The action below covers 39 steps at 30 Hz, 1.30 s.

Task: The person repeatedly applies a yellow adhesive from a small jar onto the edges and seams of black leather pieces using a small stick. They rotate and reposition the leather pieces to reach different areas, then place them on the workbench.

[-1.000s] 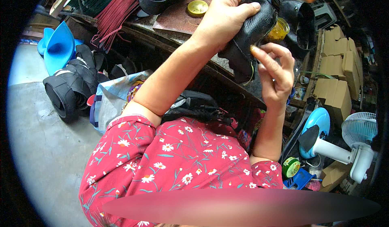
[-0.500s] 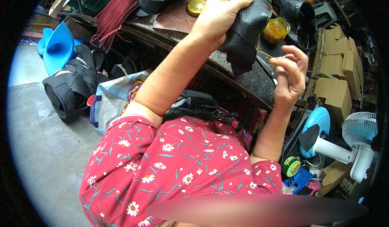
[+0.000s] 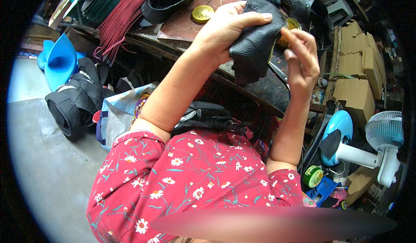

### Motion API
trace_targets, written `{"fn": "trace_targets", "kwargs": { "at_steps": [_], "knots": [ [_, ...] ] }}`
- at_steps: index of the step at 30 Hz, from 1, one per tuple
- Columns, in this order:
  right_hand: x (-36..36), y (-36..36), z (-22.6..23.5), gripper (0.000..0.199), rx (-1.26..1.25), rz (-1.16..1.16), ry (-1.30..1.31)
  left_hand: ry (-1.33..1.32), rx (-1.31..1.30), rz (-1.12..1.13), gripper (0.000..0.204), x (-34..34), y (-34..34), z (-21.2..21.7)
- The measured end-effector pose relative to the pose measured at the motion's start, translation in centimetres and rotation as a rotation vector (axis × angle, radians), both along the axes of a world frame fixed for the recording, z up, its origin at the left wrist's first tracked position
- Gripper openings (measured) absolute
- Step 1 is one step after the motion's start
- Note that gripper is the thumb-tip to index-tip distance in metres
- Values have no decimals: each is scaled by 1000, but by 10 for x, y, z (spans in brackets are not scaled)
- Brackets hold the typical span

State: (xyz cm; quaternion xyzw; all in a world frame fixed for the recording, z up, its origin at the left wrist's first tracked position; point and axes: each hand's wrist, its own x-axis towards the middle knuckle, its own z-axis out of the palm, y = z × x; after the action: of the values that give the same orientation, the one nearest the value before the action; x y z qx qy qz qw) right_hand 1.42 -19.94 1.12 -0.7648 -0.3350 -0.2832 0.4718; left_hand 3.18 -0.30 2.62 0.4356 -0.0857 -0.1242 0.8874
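Note:
My left hand (image 3: pixel 223 26) is closed on a black leather piece (image 3: pixel 258 39) with a grainy surface, its thumb lying along the top. The piece hangs over the workbench's near edge, and yellowish matter shows along its right side. My right hand (image 3: pixel 302 58) is at that side, its fingers bent and thumb apart, nothing visible held. An index fingertip with amber matter on it is at the leather's edge; whether it presses there I cannot tell. Behind these fingers stands a glass jar (image 3: pixel 293 24) of amber paste, partly hidden. A yellow lid (image 3: pixel 203 14) rests left of the leather.
Blades of what look like scissors (image 3: pixel 279 72) lie on the bench. Bundled red cords (image 3: pixel 123 19) and black curved pieces (image 3: pixel 167 4) are at the far left. Cardboard boxes (image 3: pixel 355 93) and a white fan (image 3: pixel 383 132) stand to the right. A bag (image 3: pixel 119 113) sits below the bench.
My right hand has moved up and left to the leather's edge, now partly covering the jar. The yellow strand between fingertip and leather no longer shows. My left hand still holds the leather, slightly turned.

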Motion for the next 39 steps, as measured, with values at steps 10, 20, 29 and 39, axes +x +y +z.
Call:
{"fn": "trace_targets", "kwargs": {
  "at_steps": [10,20,29,39],
  "knots": [
    [73,-61,-28,30,-737,-859,-14,-348,217,-78,82,-17,15,10],
    [16,-15,24,33,178,-157,241,-303,-21,65,23,-8,8,12],
    [-34,17,13,53,-235,-123,10,-153,-91,17,23,-4,4,4],
    [-18,2,28,48,-319,-400,-219,-186,-28,-49,27,-16,0,10]
  ]
}}
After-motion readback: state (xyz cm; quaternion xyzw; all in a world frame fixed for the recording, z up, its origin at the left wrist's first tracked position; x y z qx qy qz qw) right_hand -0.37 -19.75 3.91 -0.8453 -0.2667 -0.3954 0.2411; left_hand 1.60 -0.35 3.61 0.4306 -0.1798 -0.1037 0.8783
